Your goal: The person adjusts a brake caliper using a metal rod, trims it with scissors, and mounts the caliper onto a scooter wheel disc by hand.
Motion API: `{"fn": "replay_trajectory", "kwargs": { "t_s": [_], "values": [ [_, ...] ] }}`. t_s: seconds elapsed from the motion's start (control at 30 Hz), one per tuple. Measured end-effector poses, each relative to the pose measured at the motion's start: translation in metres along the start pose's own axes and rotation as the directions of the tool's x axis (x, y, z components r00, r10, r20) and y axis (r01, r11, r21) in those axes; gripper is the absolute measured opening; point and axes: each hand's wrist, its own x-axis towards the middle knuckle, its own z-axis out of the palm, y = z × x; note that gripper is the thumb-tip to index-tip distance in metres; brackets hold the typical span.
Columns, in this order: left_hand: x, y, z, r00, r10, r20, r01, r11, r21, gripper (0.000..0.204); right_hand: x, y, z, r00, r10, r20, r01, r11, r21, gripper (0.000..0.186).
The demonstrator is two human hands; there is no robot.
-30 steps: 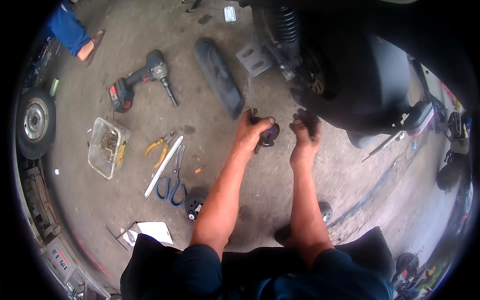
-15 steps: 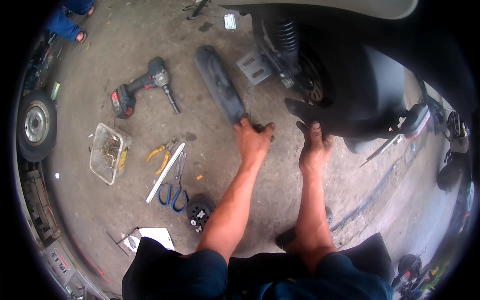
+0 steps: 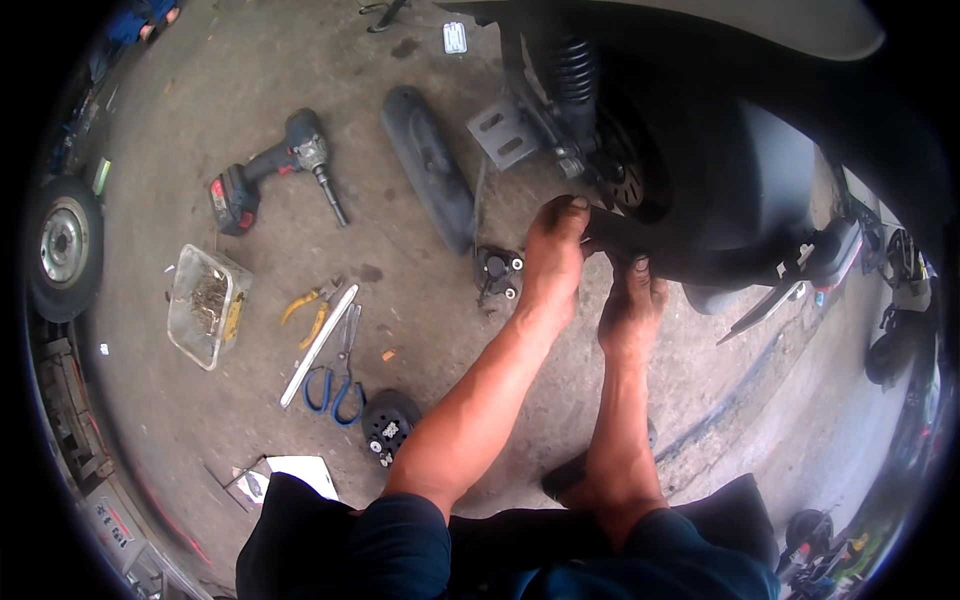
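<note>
My left hand [image 3: 555,255] is closed on the front edge of a black plastic mudguard [image 3: 680,240] beside a vehicle's wheel, thumb on top. Lower on the same edge, my right hand [image 3: 632,315] grips it too, with the thumb uppermost and the fingers partly hidden beneath. Left of my left hand, a small dark mechanical part with two bright round ends [image 3: 498,272] lies on the floor; a thin line runs up from it. Behind the mudguard are a brake disc [image 3: 628,185], a coil spring [image 3: 575,68] and a slotted metal bracket [image 3: 505,135].
A long black cover [image 3: 428,165], a cordless impact wrench [image 3: 285,165], a clear tub [image 3: 205,310], yellow-handled pliers [image 3: 315,310], blue-handled scissors [image 3: 340,385] and a white strip [image 3: 318,345] lie leftward. A spare wheel [image 3: 65,245] stands at far left. Another person's leg [image 3: 135,20] shows at top left.
My left hand has left the small dark part on the floor, moved right and up, and taken hold of the mudguard's edge. My right hand stays on the mudguard.
</note>
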Motion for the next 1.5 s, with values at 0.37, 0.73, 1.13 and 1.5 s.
{"fn": "replay_trajectory", "kwargs": {
  "t_s": [0.37, 0.73, 1.13, 1.5],
  "values": [
    [-0.003, -0.013, 0.003, 0.984, 0.167, -0.059, -0.120, 0.875, 0.468, 0.032, 0.005, -0.012, 0.009, 0.971, -0.119, -0.206, 0.108, 0.992, -0.063, 0.034],
    [-0.011, 0.000, 0.016, 0.966, 0.257, 0.036, -0.243, 0.846, 0.475, 0.029, 0.006, -0.032, 0.019, 0.984, -0.147, -0.098, 0.143, 0.988, -0.054, 0.049],
    [-0.011, 0.010, 0.016, 0.924, 0.344, 0.165, -0.378, 0.885, 0.272, 0.026, 0.009, -0.026, 0.017, 0.973, -0.226, -0.049, 0.229, 0.970, 0.077, 0.046],
    [-0.011, 0.014, 0.018, 0.935, 0.231, 0.269, -0.323, 0.867, 0.380, 0.027, 0.014, -0.025, 0.013, 0.974, -0.221, -0.054, 0.225, 0.970, 0.097, 0.039]
  ]
}}
